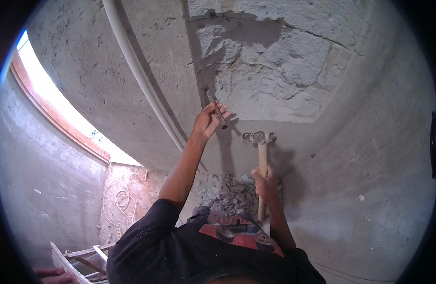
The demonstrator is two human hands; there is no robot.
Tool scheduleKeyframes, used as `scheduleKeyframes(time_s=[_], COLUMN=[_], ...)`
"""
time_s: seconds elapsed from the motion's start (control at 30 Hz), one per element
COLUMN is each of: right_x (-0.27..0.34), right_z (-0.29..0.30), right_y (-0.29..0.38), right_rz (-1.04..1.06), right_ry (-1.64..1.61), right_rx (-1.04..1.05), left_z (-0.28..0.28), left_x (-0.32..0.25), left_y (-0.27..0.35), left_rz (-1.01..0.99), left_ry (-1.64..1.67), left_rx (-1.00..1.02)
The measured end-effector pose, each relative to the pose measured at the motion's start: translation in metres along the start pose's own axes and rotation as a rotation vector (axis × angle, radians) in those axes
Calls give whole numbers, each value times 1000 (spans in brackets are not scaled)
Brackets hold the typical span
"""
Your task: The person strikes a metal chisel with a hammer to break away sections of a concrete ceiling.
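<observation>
My left hand (211, 119) holds a ribbed steel rod (217, 110), pinched between thumb and fingers, with its far tip at the left edge of a recess in the wall. Rough, chipped pale stone (274, 67) shows inside this recess. To the right and lower, my right hand (265, 181) grips the wooden handle of a ball-peen hammer (259, 137). The dusty hammer head is up, apart from the rod's near end.
Rubble (232, 195) lies on the floor before me. A pale pipe (143, 76) runs along the wall at left. A coiled cable (122, 200) and a wooden frame (72, 261) are lower left, beside another person's hand (56, 275).
</observation>
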State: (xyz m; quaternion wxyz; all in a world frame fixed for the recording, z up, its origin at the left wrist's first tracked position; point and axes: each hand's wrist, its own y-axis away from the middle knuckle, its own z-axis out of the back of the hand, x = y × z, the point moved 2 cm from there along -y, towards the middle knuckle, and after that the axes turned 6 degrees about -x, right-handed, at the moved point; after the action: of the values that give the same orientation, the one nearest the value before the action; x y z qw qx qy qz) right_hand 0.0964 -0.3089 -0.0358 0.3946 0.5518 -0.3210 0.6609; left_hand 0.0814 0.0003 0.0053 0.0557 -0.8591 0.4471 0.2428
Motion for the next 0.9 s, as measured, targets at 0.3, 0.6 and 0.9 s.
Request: scheduleKeyframes(time_s=[0.3,0.6,0.9], right_x=[86,128,166], right_z=[11,16,-5], right_y=[0,-8,-3], right_rz=[360,488,1080], right_ry=[-66,-229,-337], right_rx=[-51,-109,-172], left_z=[-8,-21,-27], left_x=[-10,-23,-40], left_y=[6,7,4], left_rz=[19,-11,-37], left_ry=[226,240,355], left_rx=[77,50,48])
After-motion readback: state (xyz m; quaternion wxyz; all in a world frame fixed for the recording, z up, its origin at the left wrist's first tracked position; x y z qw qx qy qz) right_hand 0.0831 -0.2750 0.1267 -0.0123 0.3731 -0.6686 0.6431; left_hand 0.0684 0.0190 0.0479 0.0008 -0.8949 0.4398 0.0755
